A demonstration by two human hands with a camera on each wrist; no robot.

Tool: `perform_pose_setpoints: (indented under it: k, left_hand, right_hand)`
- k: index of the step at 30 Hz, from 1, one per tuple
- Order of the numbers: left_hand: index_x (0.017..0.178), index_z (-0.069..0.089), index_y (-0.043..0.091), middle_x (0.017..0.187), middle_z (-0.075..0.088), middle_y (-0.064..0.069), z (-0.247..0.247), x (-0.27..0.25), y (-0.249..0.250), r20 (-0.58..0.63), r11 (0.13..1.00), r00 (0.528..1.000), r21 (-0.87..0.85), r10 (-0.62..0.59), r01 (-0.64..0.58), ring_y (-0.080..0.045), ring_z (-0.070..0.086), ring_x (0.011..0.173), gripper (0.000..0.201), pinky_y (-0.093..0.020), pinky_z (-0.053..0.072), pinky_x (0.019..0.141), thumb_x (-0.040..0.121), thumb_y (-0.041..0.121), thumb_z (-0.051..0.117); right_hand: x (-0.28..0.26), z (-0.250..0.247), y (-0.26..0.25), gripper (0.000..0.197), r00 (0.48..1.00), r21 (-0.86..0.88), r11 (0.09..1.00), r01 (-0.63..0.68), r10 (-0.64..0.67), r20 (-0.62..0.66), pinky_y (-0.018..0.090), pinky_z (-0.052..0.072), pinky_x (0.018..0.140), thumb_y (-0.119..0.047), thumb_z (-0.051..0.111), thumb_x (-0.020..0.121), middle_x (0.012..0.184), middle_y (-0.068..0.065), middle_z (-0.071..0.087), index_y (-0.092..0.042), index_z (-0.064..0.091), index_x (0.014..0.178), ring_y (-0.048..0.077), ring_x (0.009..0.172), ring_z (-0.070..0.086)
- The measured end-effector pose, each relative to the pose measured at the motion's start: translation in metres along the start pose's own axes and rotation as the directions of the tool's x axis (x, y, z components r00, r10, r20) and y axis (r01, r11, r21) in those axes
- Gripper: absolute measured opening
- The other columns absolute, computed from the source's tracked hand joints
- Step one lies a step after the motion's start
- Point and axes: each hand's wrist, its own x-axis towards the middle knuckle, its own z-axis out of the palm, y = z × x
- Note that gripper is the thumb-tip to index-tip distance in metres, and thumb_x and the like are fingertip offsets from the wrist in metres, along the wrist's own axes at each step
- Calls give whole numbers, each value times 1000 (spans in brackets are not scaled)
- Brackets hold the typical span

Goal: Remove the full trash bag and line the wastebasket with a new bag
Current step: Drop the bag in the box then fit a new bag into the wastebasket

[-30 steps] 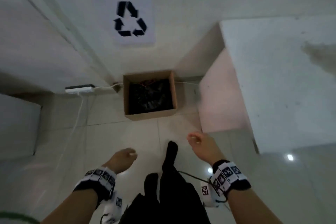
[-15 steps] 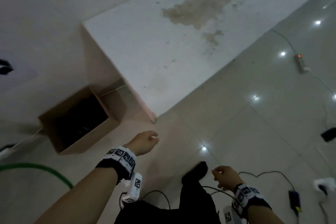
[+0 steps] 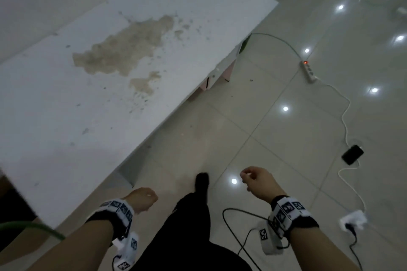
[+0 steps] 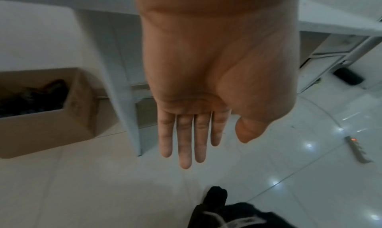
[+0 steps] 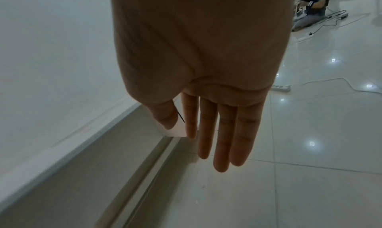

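- Glossy pale tiled floor, with a stained white surface to the left.
- Left hand: fingers straight and together, empty, touching nothing.
- Right hand: fingers extended and relaxed, empty, hanging over the floor.
- Brown cardboard box lined with a black trash bag: on the floor beside the surface's leg, apart from both hands.

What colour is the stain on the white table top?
Brownish beige stain on the table top, clearest in the head view.

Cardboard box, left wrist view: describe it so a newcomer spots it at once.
Find the white table; its leg comes down to the tiled floor. Left of that leg, on the floor, sits the open cardboard box. It is the only brown thing there, with dark contents inside.
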Motion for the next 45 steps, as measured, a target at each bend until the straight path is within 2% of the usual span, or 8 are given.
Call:
perform_pose_setpoints:
  k: [9,20,24,28,31,34,38,45]
  left_hand:
    - [127,60,8,129,61,-9,-97,84,303,-207,970,948,51,242,-236,-28,60,116,38,-34,46,102,98,30,49]
    - [118,61,26,102,71,-1,-141,124,479,-591,793,793,-409,146,-451,-16,69,94,22,-31,56,86,97,32,53]
    - [103,69,21,89,70,5,-143,125,509,-800,812,592,-404,-92,-420,-2,62,78,19,-3,45,65,100,27,51]
    - [98,68,22,89,73,0,-117,140,519,-868,707,344,-492,-357,-508,-16,69,82,17,-43,58,83,99,24,50]
    - [101,67,27,89,69,8,-103,150,534,-895,747,25,-388,-446,-540,-19,67,85,15,-25,54,82,98,23,53]
    - [105,71,19,97,65,8,-119,164,541,-902,915,-342,-120,-262,-385,-20,58,98,17,-17,42,88,97,23,56]
    - [114,71,25,123,65,1,-140,202,531,-909,988,-392,-103,-139,-113,-23,53,121,29,-38,30,105,95,38,52]
    - [124,64,34,133,60,12,-144,218,529,-887,991,-445,-130,-125,-21,-17,47,127,40,-35,22,100,99,45,36]
  right_hand:
    - [134,-162,48,27,987,-323,940,-109,140,74,22,43,72,-37,56,96,98,0,66,-20,69,113,14,82,60]
    - [332,-344,-44,17,960,-502,831,240,-125,251,23,45,78,-30,58,94,97,3,71,-19,72,93,18,91,64]
    - [416,-377,-114,25,832,-448,703,553,-436,342,30,54,77,-22,54,91,81,2,72,-32,63,70,22,77,67]
    - [476,-377,-177,17,750,-297,690,660,-579,320,30,56,78,-19,54,93,93,5,74,-16,70,98,23,84,69]
    - [510,-356,-214,26,756,-195,735,649,-596,269,25,52,77,-25,54,96,92,3,68,-5,69,102,20,85,64]
    - [546,-329,-235,31,762,-192,759,622,-532,368,38,53,94,-21,50,97,107,21,71,4,68,96,33,104,66]
    - [577,-300,-248,24,683,-77,735,674,-579,446,19,51,75,-9,45,100,130,20,63,-1,67,99,16,81,64]
    - [596,-274,-254,24,596,326,652,684,-758,264,21,38,38,-19,37,101,78,3,73,-11,59,94,16,44,60]
